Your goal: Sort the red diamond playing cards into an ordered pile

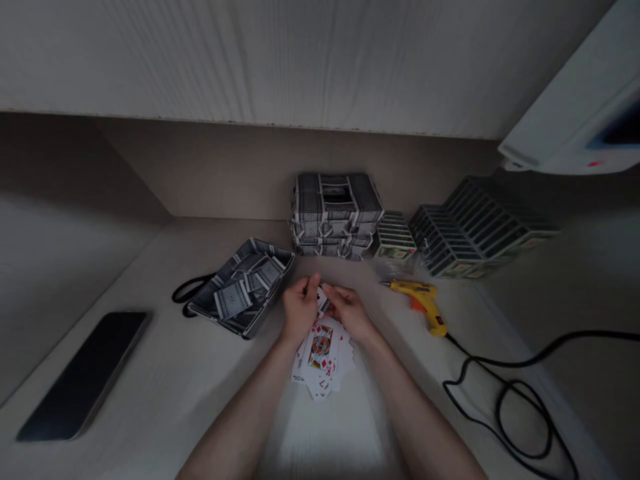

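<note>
Between my two hands is a playing card (323,301), partly hidden by the fingers. My left hand (301,308) is closed on its left side, thumb raised near the top. From the right, my right hand (350,309) pinches the same card. Just below, a loose pile of face-up playing cards (323,353) lies on the table, a king of diamonds on top. To the left of my hands sits a tray made of playing cards (249,328), holding several cards face down (234,300).
A box built of patterned cards (340,213) stands at the back. Stacked card packs (465,230) are right of it. A yellow glue gun (420,297) with a looping black cord (500,393) lies right; black-handled scissors (190,290) and a phone (85,377) lie left.
</note>
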### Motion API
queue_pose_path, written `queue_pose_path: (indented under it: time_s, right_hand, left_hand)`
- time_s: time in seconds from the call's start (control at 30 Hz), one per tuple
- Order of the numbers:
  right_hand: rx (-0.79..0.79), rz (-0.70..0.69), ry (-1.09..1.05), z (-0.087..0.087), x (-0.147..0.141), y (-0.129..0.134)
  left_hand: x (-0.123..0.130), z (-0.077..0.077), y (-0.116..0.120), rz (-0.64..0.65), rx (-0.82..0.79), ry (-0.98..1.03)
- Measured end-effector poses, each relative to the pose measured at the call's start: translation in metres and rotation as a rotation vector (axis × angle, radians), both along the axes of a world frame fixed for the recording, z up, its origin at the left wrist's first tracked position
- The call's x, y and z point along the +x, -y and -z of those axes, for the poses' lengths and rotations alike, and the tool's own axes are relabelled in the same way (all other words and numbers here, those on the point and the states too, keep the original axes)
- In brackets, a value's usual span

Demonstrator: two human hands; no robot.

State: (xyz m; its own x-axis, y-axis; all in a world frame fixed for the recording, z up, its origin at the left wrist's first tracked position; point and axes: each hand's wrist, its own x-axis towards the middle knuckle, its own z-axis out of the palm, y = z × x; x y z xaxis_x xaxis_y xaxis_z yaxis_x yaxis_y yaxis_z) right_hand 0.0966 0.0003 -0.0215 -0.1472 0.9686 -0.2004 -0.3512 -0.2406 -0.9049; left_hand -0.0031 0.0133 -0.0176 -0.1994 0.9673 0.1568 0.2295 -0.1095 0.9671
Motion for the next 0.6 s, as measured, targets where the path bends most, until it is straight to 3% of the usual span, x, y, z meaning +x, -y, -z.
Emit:
queue_pose_path:
  time_s: [0.17, 0.4, 0.6]
  right_hand:
    - [-0.019, 0.027, 0.029, 0.0006, 0.0009, -0.0001]
    - [0.073, 0.056, 0.2, 0.0018, 0.001, -0.0006]
    - [0.087, -0.007, 0.176, 0.0051, 0.0022, -0.0011]
  left_hand:
    - [0.0008, 0.0032, 0.0026, -0.012, 0.068, -0.179]
    - [-0.0021, 0.0061, 0.0061, -0.024, 0.163, -0.474]
    - [-0.0022, 0.0046, 0.0057, 0.007, 0.203, -0.496]
